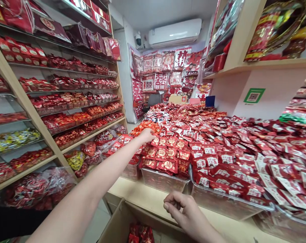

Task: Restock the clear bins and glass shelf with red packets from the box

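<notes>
My left hand [147, 135] is stretched far forward over the trays. Its fingers are bent down and closed at the edge of a small red packet [155, 141]; the fingertips are partly hidden. Beside it, red packets with gold print [165, 153] lie stacked in rows in a clear plastic tray [165, 180]. Nearer to me, my right hand [180, 207] hovers over the rim of an open cardboard box [122, 216]. Its fingers are curled in against the thumb, and nothing shows in them. A few red packets [141, 233] lie at the bottom of the box.
More clear trays [234, 202] of red packets stand along the wooden counter [127, 185], with heaped packets behind. Shelves of red goods [84, 114] rise on the left. A wooden cabinet [234, 40] overhangs at right. Filled plastic bags [41, 189] sit low at left.
</notes>
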`<act>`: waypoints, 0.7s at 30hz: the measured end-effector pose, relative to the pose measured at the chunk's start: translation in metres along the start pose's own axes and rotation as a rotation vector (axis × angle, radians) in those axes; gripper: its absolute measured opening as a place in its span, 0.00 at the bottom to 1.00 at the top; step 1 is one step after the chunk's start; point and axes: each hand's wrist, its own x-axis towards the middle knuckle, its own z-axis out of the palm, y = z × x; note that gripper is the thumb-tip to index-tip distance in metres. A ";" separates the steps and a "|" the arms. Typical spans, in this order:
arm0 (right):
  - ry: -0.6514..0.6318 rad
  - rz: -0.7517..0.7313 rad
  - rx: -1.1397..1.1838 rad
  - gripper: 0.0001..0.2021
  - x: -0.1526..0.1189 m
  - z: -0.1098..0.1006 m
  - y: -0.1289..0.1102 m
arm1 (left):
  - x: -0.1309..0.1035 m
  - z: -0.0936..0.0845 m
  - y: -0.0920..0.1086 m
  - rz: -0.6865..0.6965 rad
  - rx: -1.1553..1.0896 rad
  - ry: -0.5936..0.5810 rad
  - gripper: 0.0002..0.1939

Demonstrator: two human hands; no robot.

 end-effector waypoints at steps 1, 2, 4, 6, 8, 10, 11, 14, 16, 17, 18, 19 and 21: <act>-0.003 -0.003 0.002 0.10 0.000 0.000 0.000 | 0.000 0.000 -0.001 0.011 0.020 -0.004 0.13; -0.005 -0.004 0.001 0.10 0.000 -0.001 0.001 | 0.000 0.000 -0.001 0.021 0.039 -0.006 0.13; -0.007 -0.001 -0.006 0.10 -0.001 -0.001 0.002 | -0.002 0.001 -0.002 0.042 0.073 -0.001 0.13; -0.004 0.002 -0.009 0.10 0.000 -0.002 0.002 | -0.003 0.001 0.000 0.076 0.101 0.019 0.14; 0.001 0.002 -0.004 0.11 0.000 -0.002 0.003 | -0.003 0.002 0.004 0.143 0.120 0.052 0.16; 0.005 0.000 0.005 0.11 0.001 -0.001 0.003 | -0.002 0.004 0.012 0.255 0.127 0.061 0.18; 0.005 0.000 0.007 0.10 0.001 -0.001 0.003 | -0.001 0.006 0.017 0.324 0.129 0.047 0.18; 0.009 0.005 0.006 0.10 0.001 -0.001 0.002 | 0.005 0.016 0.035 0.512 0.139 -0.051 0.18; 0.006 0.004 0.005 0.09 0.001 -0.001 0.002 | 0.010 0.025 0.045 0.577 0.159 -0.110 0.20; 0.004 0.002 0.004 0.09 0.001 -0.001 0.002 | 0.013 0.029 0.049 0.591 0.174 -0.132 0.20; 0.001 0.002 0.004 0.09 0.001 -0.001 0.001 | 0.015 0.033 0.051 0.597 0.191 -0.148 0.19; -0.001 0.004 0.004 0.08 0.001 -0.001 0.001 | 0.017 0.037 0.053 0.598 0.209 -0.158 0.19; 0.001 0.006 0.006 0.08 0.001 -0.002 -0.001 | 0.019 0.042 0.054 0.596 0.242 -0.169 0.17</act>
